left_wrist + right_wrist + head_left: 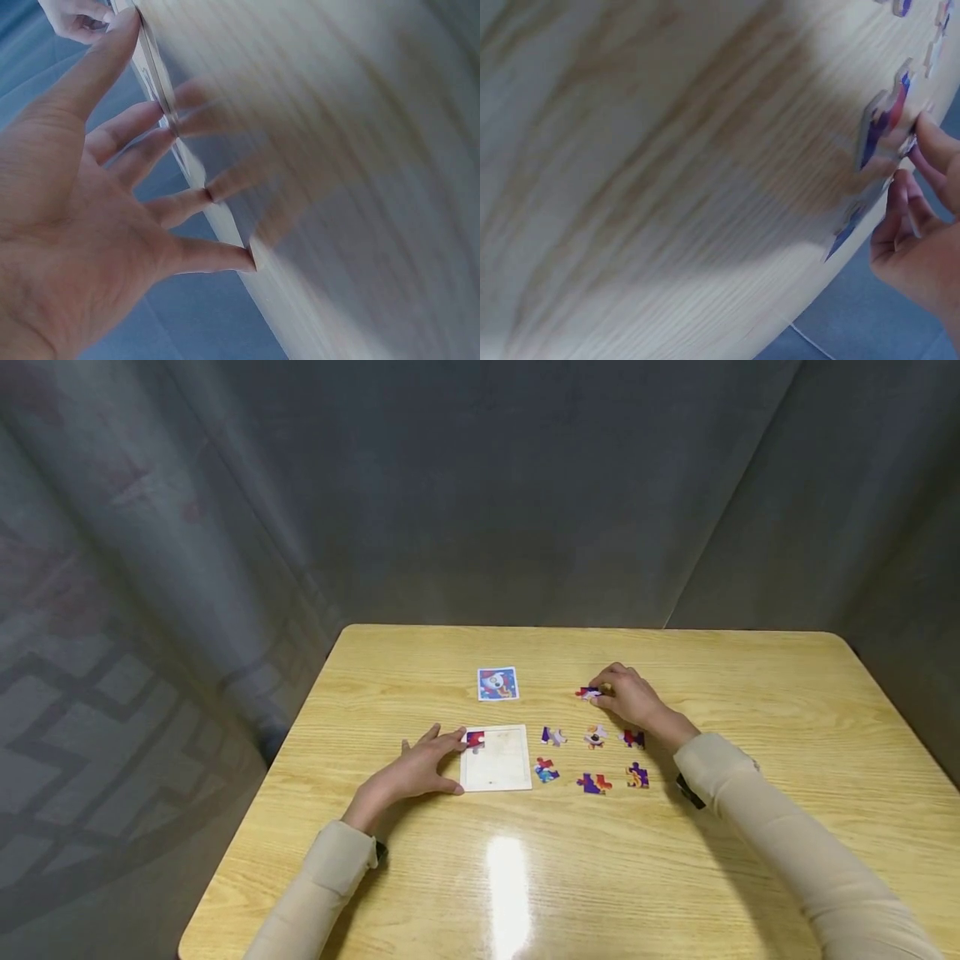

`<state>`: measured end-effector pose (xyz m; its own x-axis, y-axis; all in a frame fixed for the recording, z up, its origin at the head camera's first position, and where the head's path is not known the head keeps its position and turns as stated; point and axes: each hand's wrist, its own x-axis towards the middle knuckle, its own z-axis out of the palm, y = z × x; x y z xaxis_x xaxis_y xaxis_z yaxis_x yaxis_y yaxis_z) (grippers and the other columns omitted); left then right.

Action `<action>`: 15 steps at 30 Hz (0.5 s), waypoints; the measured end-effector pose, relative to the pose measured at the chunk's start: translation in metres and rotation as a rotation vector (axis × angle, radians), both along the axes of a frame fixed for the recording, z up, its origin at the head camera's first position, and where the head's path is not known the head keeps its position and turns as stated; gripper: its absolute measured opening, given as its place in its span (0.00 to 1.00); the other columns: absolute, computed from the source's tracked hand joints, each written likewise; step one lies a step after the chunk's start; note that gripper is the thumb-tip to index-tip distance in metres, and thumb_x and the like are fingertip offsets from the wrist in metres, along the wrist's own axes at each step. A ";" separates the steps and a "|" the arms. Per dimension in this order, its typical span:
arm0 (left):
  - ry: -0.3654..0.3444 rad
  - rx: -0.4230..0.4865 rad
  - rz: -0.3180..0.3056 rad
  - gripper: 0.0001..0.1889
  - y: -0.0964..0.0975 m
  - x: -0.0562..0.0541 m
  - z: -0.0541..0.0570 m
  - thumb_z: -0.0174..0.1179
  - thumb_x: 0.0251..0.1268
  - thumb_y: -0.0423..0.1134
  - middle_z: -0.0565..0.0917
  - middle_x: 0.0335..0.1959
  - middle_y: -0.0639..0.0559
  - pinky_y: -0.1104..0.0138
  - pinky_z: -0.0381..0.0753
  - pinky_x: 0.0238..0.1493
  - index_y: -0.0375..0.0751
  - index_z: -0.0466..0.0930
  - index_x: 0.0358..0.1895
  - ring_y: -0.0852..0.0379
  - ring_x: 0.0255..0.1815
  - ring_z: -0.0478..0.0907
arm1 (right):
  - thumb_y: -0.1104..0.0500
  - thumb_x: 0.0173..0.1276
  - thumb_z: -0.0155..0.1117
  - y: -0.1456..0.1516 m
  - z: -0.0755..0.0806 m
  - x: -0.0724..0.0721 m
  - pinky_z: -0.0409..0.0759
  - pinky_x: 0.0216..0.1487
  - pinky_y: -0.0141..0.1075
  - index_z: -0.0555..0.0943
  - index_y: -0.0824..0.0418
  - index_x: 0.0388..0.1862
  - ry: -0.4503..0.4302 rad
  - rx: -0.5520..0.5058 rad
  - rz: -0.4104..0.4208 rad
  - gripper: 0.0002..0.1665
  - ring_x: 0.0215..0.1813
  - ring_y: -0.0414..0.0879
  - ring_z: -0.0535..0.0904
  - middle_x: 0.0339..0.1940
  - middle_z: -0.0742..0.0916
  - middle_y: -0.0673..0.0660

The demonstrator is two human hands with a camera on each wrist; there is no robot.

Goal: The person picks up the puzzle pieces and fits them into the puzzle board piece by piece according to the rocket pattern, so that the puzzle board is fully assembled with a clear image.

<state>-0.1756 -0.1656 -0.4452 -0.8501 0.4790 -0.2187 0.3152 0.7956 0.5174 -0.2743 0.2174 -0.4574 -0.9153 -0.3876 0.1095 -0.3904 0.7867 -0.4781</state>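
Observation:
A square wooden puzzle tray [497, 768] lies on the table with one red and purple puzzle piece [476, 740] in its upper left corner. My left hand [422, 766] is spread beside the tray; its thumb and index finger touch the left edge. In the left wrist view the fingers [184, 255] are extended, tips on the tabletop. Farther back, my right hand [630, 695] pinches a red and white puzzle piece [587, 692] at the table surface. The fingertips partly cover that piece.
Several loose pieces lie right of the tray, among them a white one with an eye [596, 737] and a purple and orange one [595, 783]. A picture card [498, 683] with a rocket-like print lies behind the tray. Dark curtains [480, 493] hang beyond the wooden table [420, 893].

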 end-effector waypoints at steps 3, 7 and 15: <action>-0.003 -0.001 -0.006 0.35 0.000 0.002 -0.001 0.72 0.52 0.48 0.57 0.76 0.54 0.24 0.36 0.59 0.46 0.72 0.65 0.41 0.77 0.39 | 0.62 0.65 0.66 0.000 0.001 0.000 0.70 0.55 0.56 0.80 0.70 0.50 -0.032 -0.014 -0.007 0.17 0.52 0.62 0.71 0.51 0.78 0.68; 0.000 0.000 -0.009 0.35 0.000 0.004 -0.001 0.72 0.52 0.48 0.57 0.76 0.54 0.24 0.37 0.58 0.46 0.72 0.65 0.40 0.77 0.40 | 0.63 0.64 0.67 0.001 0.001 0.001 0.70 0.50 0.53 0.79 0.70 0.47 -0.060 -0.035 -0.018 0.15 0.47 0.59 0.71 0.47 0.78 0.67; 0.005 -0.013 -0.016 0.36 0.000 0.003 0.001 0.72 0.52 0.48 0.57 0.76 0.53 0.24 0.36 0.58 0.47 0.71 0.66 0.40 0.77 0.39 | 0.65 0.65 0.66 0.001 0.001 0.000 0.72 0.44 0.48 0.75 0.68 0.47 -0.068 -0.079 0.000 0.14 0.42 0.55 0.73 0.39 0.79 0.63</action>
